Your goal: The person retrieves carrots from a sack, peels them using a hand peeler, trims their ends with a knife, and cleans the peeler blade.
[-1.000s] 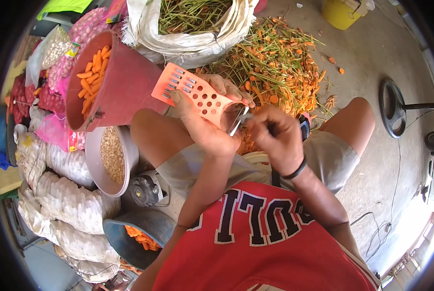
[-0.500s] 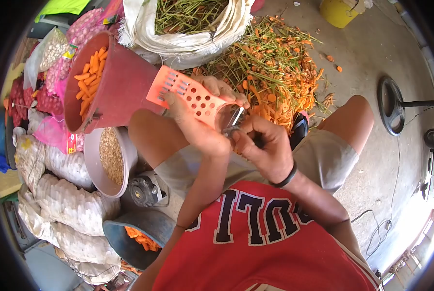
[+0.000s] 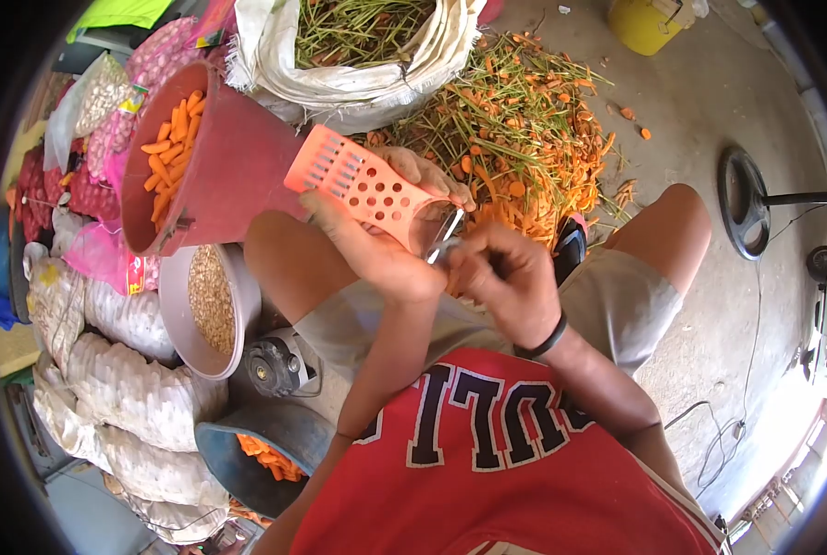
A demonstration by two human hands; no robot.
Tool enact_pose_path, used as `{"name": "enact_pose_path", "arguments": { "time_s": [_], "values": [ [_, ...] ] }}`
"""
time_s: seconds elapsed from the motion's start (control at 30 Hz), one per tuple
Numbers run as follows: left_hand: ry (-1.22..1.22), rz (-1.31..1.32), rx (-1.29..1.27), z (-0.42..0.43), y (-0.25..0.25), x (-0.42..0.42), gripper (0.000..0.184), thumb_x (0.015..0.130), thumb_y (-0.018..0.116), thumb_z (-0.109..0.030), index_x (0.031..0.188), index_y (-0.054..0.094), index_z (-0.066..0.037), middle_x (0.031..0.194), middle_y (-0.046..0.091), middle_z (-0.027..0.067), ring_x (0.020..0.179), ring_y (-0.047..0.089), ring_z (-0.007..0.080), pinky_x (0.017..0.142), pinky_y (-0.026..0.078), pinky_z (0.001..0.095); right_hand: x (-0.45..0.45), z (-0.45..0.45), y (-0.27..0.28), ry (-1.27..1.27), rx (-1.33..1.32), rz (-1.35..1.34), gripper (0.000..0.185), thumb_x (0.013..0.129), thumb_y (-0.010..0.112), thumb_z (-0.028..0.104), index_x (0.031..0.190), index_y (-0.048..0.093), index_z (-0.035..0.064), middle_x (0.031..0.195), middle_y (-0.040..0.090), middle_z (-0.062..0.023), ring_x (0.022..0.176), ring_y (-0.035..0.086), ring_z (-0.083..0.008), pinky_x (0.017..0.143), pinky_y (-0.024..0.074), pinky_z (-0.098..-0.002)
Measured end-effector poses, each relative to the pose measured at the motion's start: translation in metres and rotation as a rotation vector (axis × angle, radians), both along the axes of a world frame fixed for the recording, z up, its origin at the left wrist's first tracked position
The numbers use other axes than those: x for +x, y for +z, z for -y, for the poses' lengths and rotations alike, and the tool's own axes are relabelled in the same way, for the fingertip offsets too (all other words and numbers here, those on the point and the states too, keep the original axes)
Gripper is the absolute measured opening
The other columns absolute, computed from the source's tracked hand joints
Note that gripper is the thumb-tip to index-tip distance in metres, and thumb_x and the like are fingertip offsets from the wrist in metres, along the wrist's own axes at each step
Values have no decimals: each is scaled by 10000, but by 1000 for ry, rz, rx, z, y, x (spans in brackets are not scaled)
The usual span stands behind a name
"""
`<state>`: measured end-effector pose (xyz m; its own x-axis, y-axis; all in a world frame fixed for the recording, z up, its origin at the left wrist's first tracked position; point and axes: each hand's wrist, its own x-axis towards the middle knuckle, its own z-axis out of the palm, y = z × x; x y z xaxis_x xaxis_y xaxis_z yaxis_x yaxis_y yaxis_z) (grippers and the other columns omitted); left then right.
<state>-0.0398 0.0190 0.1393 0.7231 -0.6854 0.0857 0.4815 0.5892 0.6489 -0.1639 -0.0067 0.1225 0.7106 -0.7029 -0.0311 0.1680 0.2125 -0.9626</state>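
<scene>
Above grey concrete, the left hand clasped a perforated orange plastic grater; the right hand curled at its four-o'clock end, pinch indiscernible.

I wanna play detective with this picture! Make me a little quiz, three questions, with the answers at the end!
1. What does the left hand hold?
a) a spoon
b) an orange grater
c) a cup

2. True or false: there are carrots in the red bucket.

3. Fill in the gap: the black wristband is on the ____ wrist.

Key: 1. b; 2. true; 3. right
</scene>
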Motion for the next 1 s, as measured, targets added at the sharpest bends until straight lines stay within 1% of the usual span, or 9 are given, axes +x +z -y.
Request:
{"name": "enact_pose_path", "arguments": {
  "time_s": [0.1,0.2,0.23,0.33,0.37,0.47,0.57,0.67,1.0],
  "values": [
    [-186,-44,-136,2,-4,8,689,905,373,-731,917,509,-55,808,550,76,738,566,246,692,514,416,-4,16,0,-38,162,58,157,974,595,157,896,570,23,651,546,18,558,474,-39,517,393,-204],
    [-133,-148,29,7,-3,12,700,889,386,-747,882,506,-58,809,537,87,815,547,262,836,466,448,-7,18,-1,-102,108,41,164,980,590,163,895,560,26,646,544,18,558,474,-43,516,392,-209],
    [-119,-217,-28,7,2,8,564,951,462,-599,884,537,-44,830,581,113,850,606,280,882,499,457,-7,19,-4,-91,114,71,176,978,596,174,884,560,30,647,545,20,560,478,-45,521,394,-209],
    [129,-54,250,9,3,4,426,997,492,-433,882,558,-28,821,608,127,850,652,289,904,526,464,-6,17,-6,-109,130,75,160,970,603,159,890,562,26,654,551,18,571,490,-46,533,399,-204],
    [167,-27,206,9,6,2,333,1015,495,-295,869,567,-4,779,609,123,801,670,279,855,560,462,-6,15,-5,-94,133,66,156,965,608,153,886,564,25,655,555,16,572,492,-45,533,399,-202],
    [225,176,195,6,7,-1,353,1017,464,-329,873,535,-14,756,599,119,753,657,281,758,573,455,-7,11,1,-71,122,24,144,947,622,130,868,568,22,654,563,17,575,493,-38,534,396,-196],
    [178,170,54,0,3,2,420,1004,422,-427,878,492,-33,736,579,118,671,630,284,630,561,440,-7,11,6,-68,75,-26,138,920,640,101,831,572,21,645,557,28,576,472,-23,528,380,-192],
    [155,304,51,-3,0,3,510,971,379,-549,882,463,-54,719,560,113,608,599,290,556,531,426,-7,11,7,-65,22,-52,139,888,656,79,789,576,24,629,541,40,572,438,-9,515,353,-193],
    [56,172,-44,-2,0,1,562,939,372,-604,845,466,-58,698,543,108,558,564,289,520,511,442,-9,7,14,-45,-40,-131,133,844,674,50,752,580,29,606,506,56,559,390,3,482,303,-200]
  ]
}}
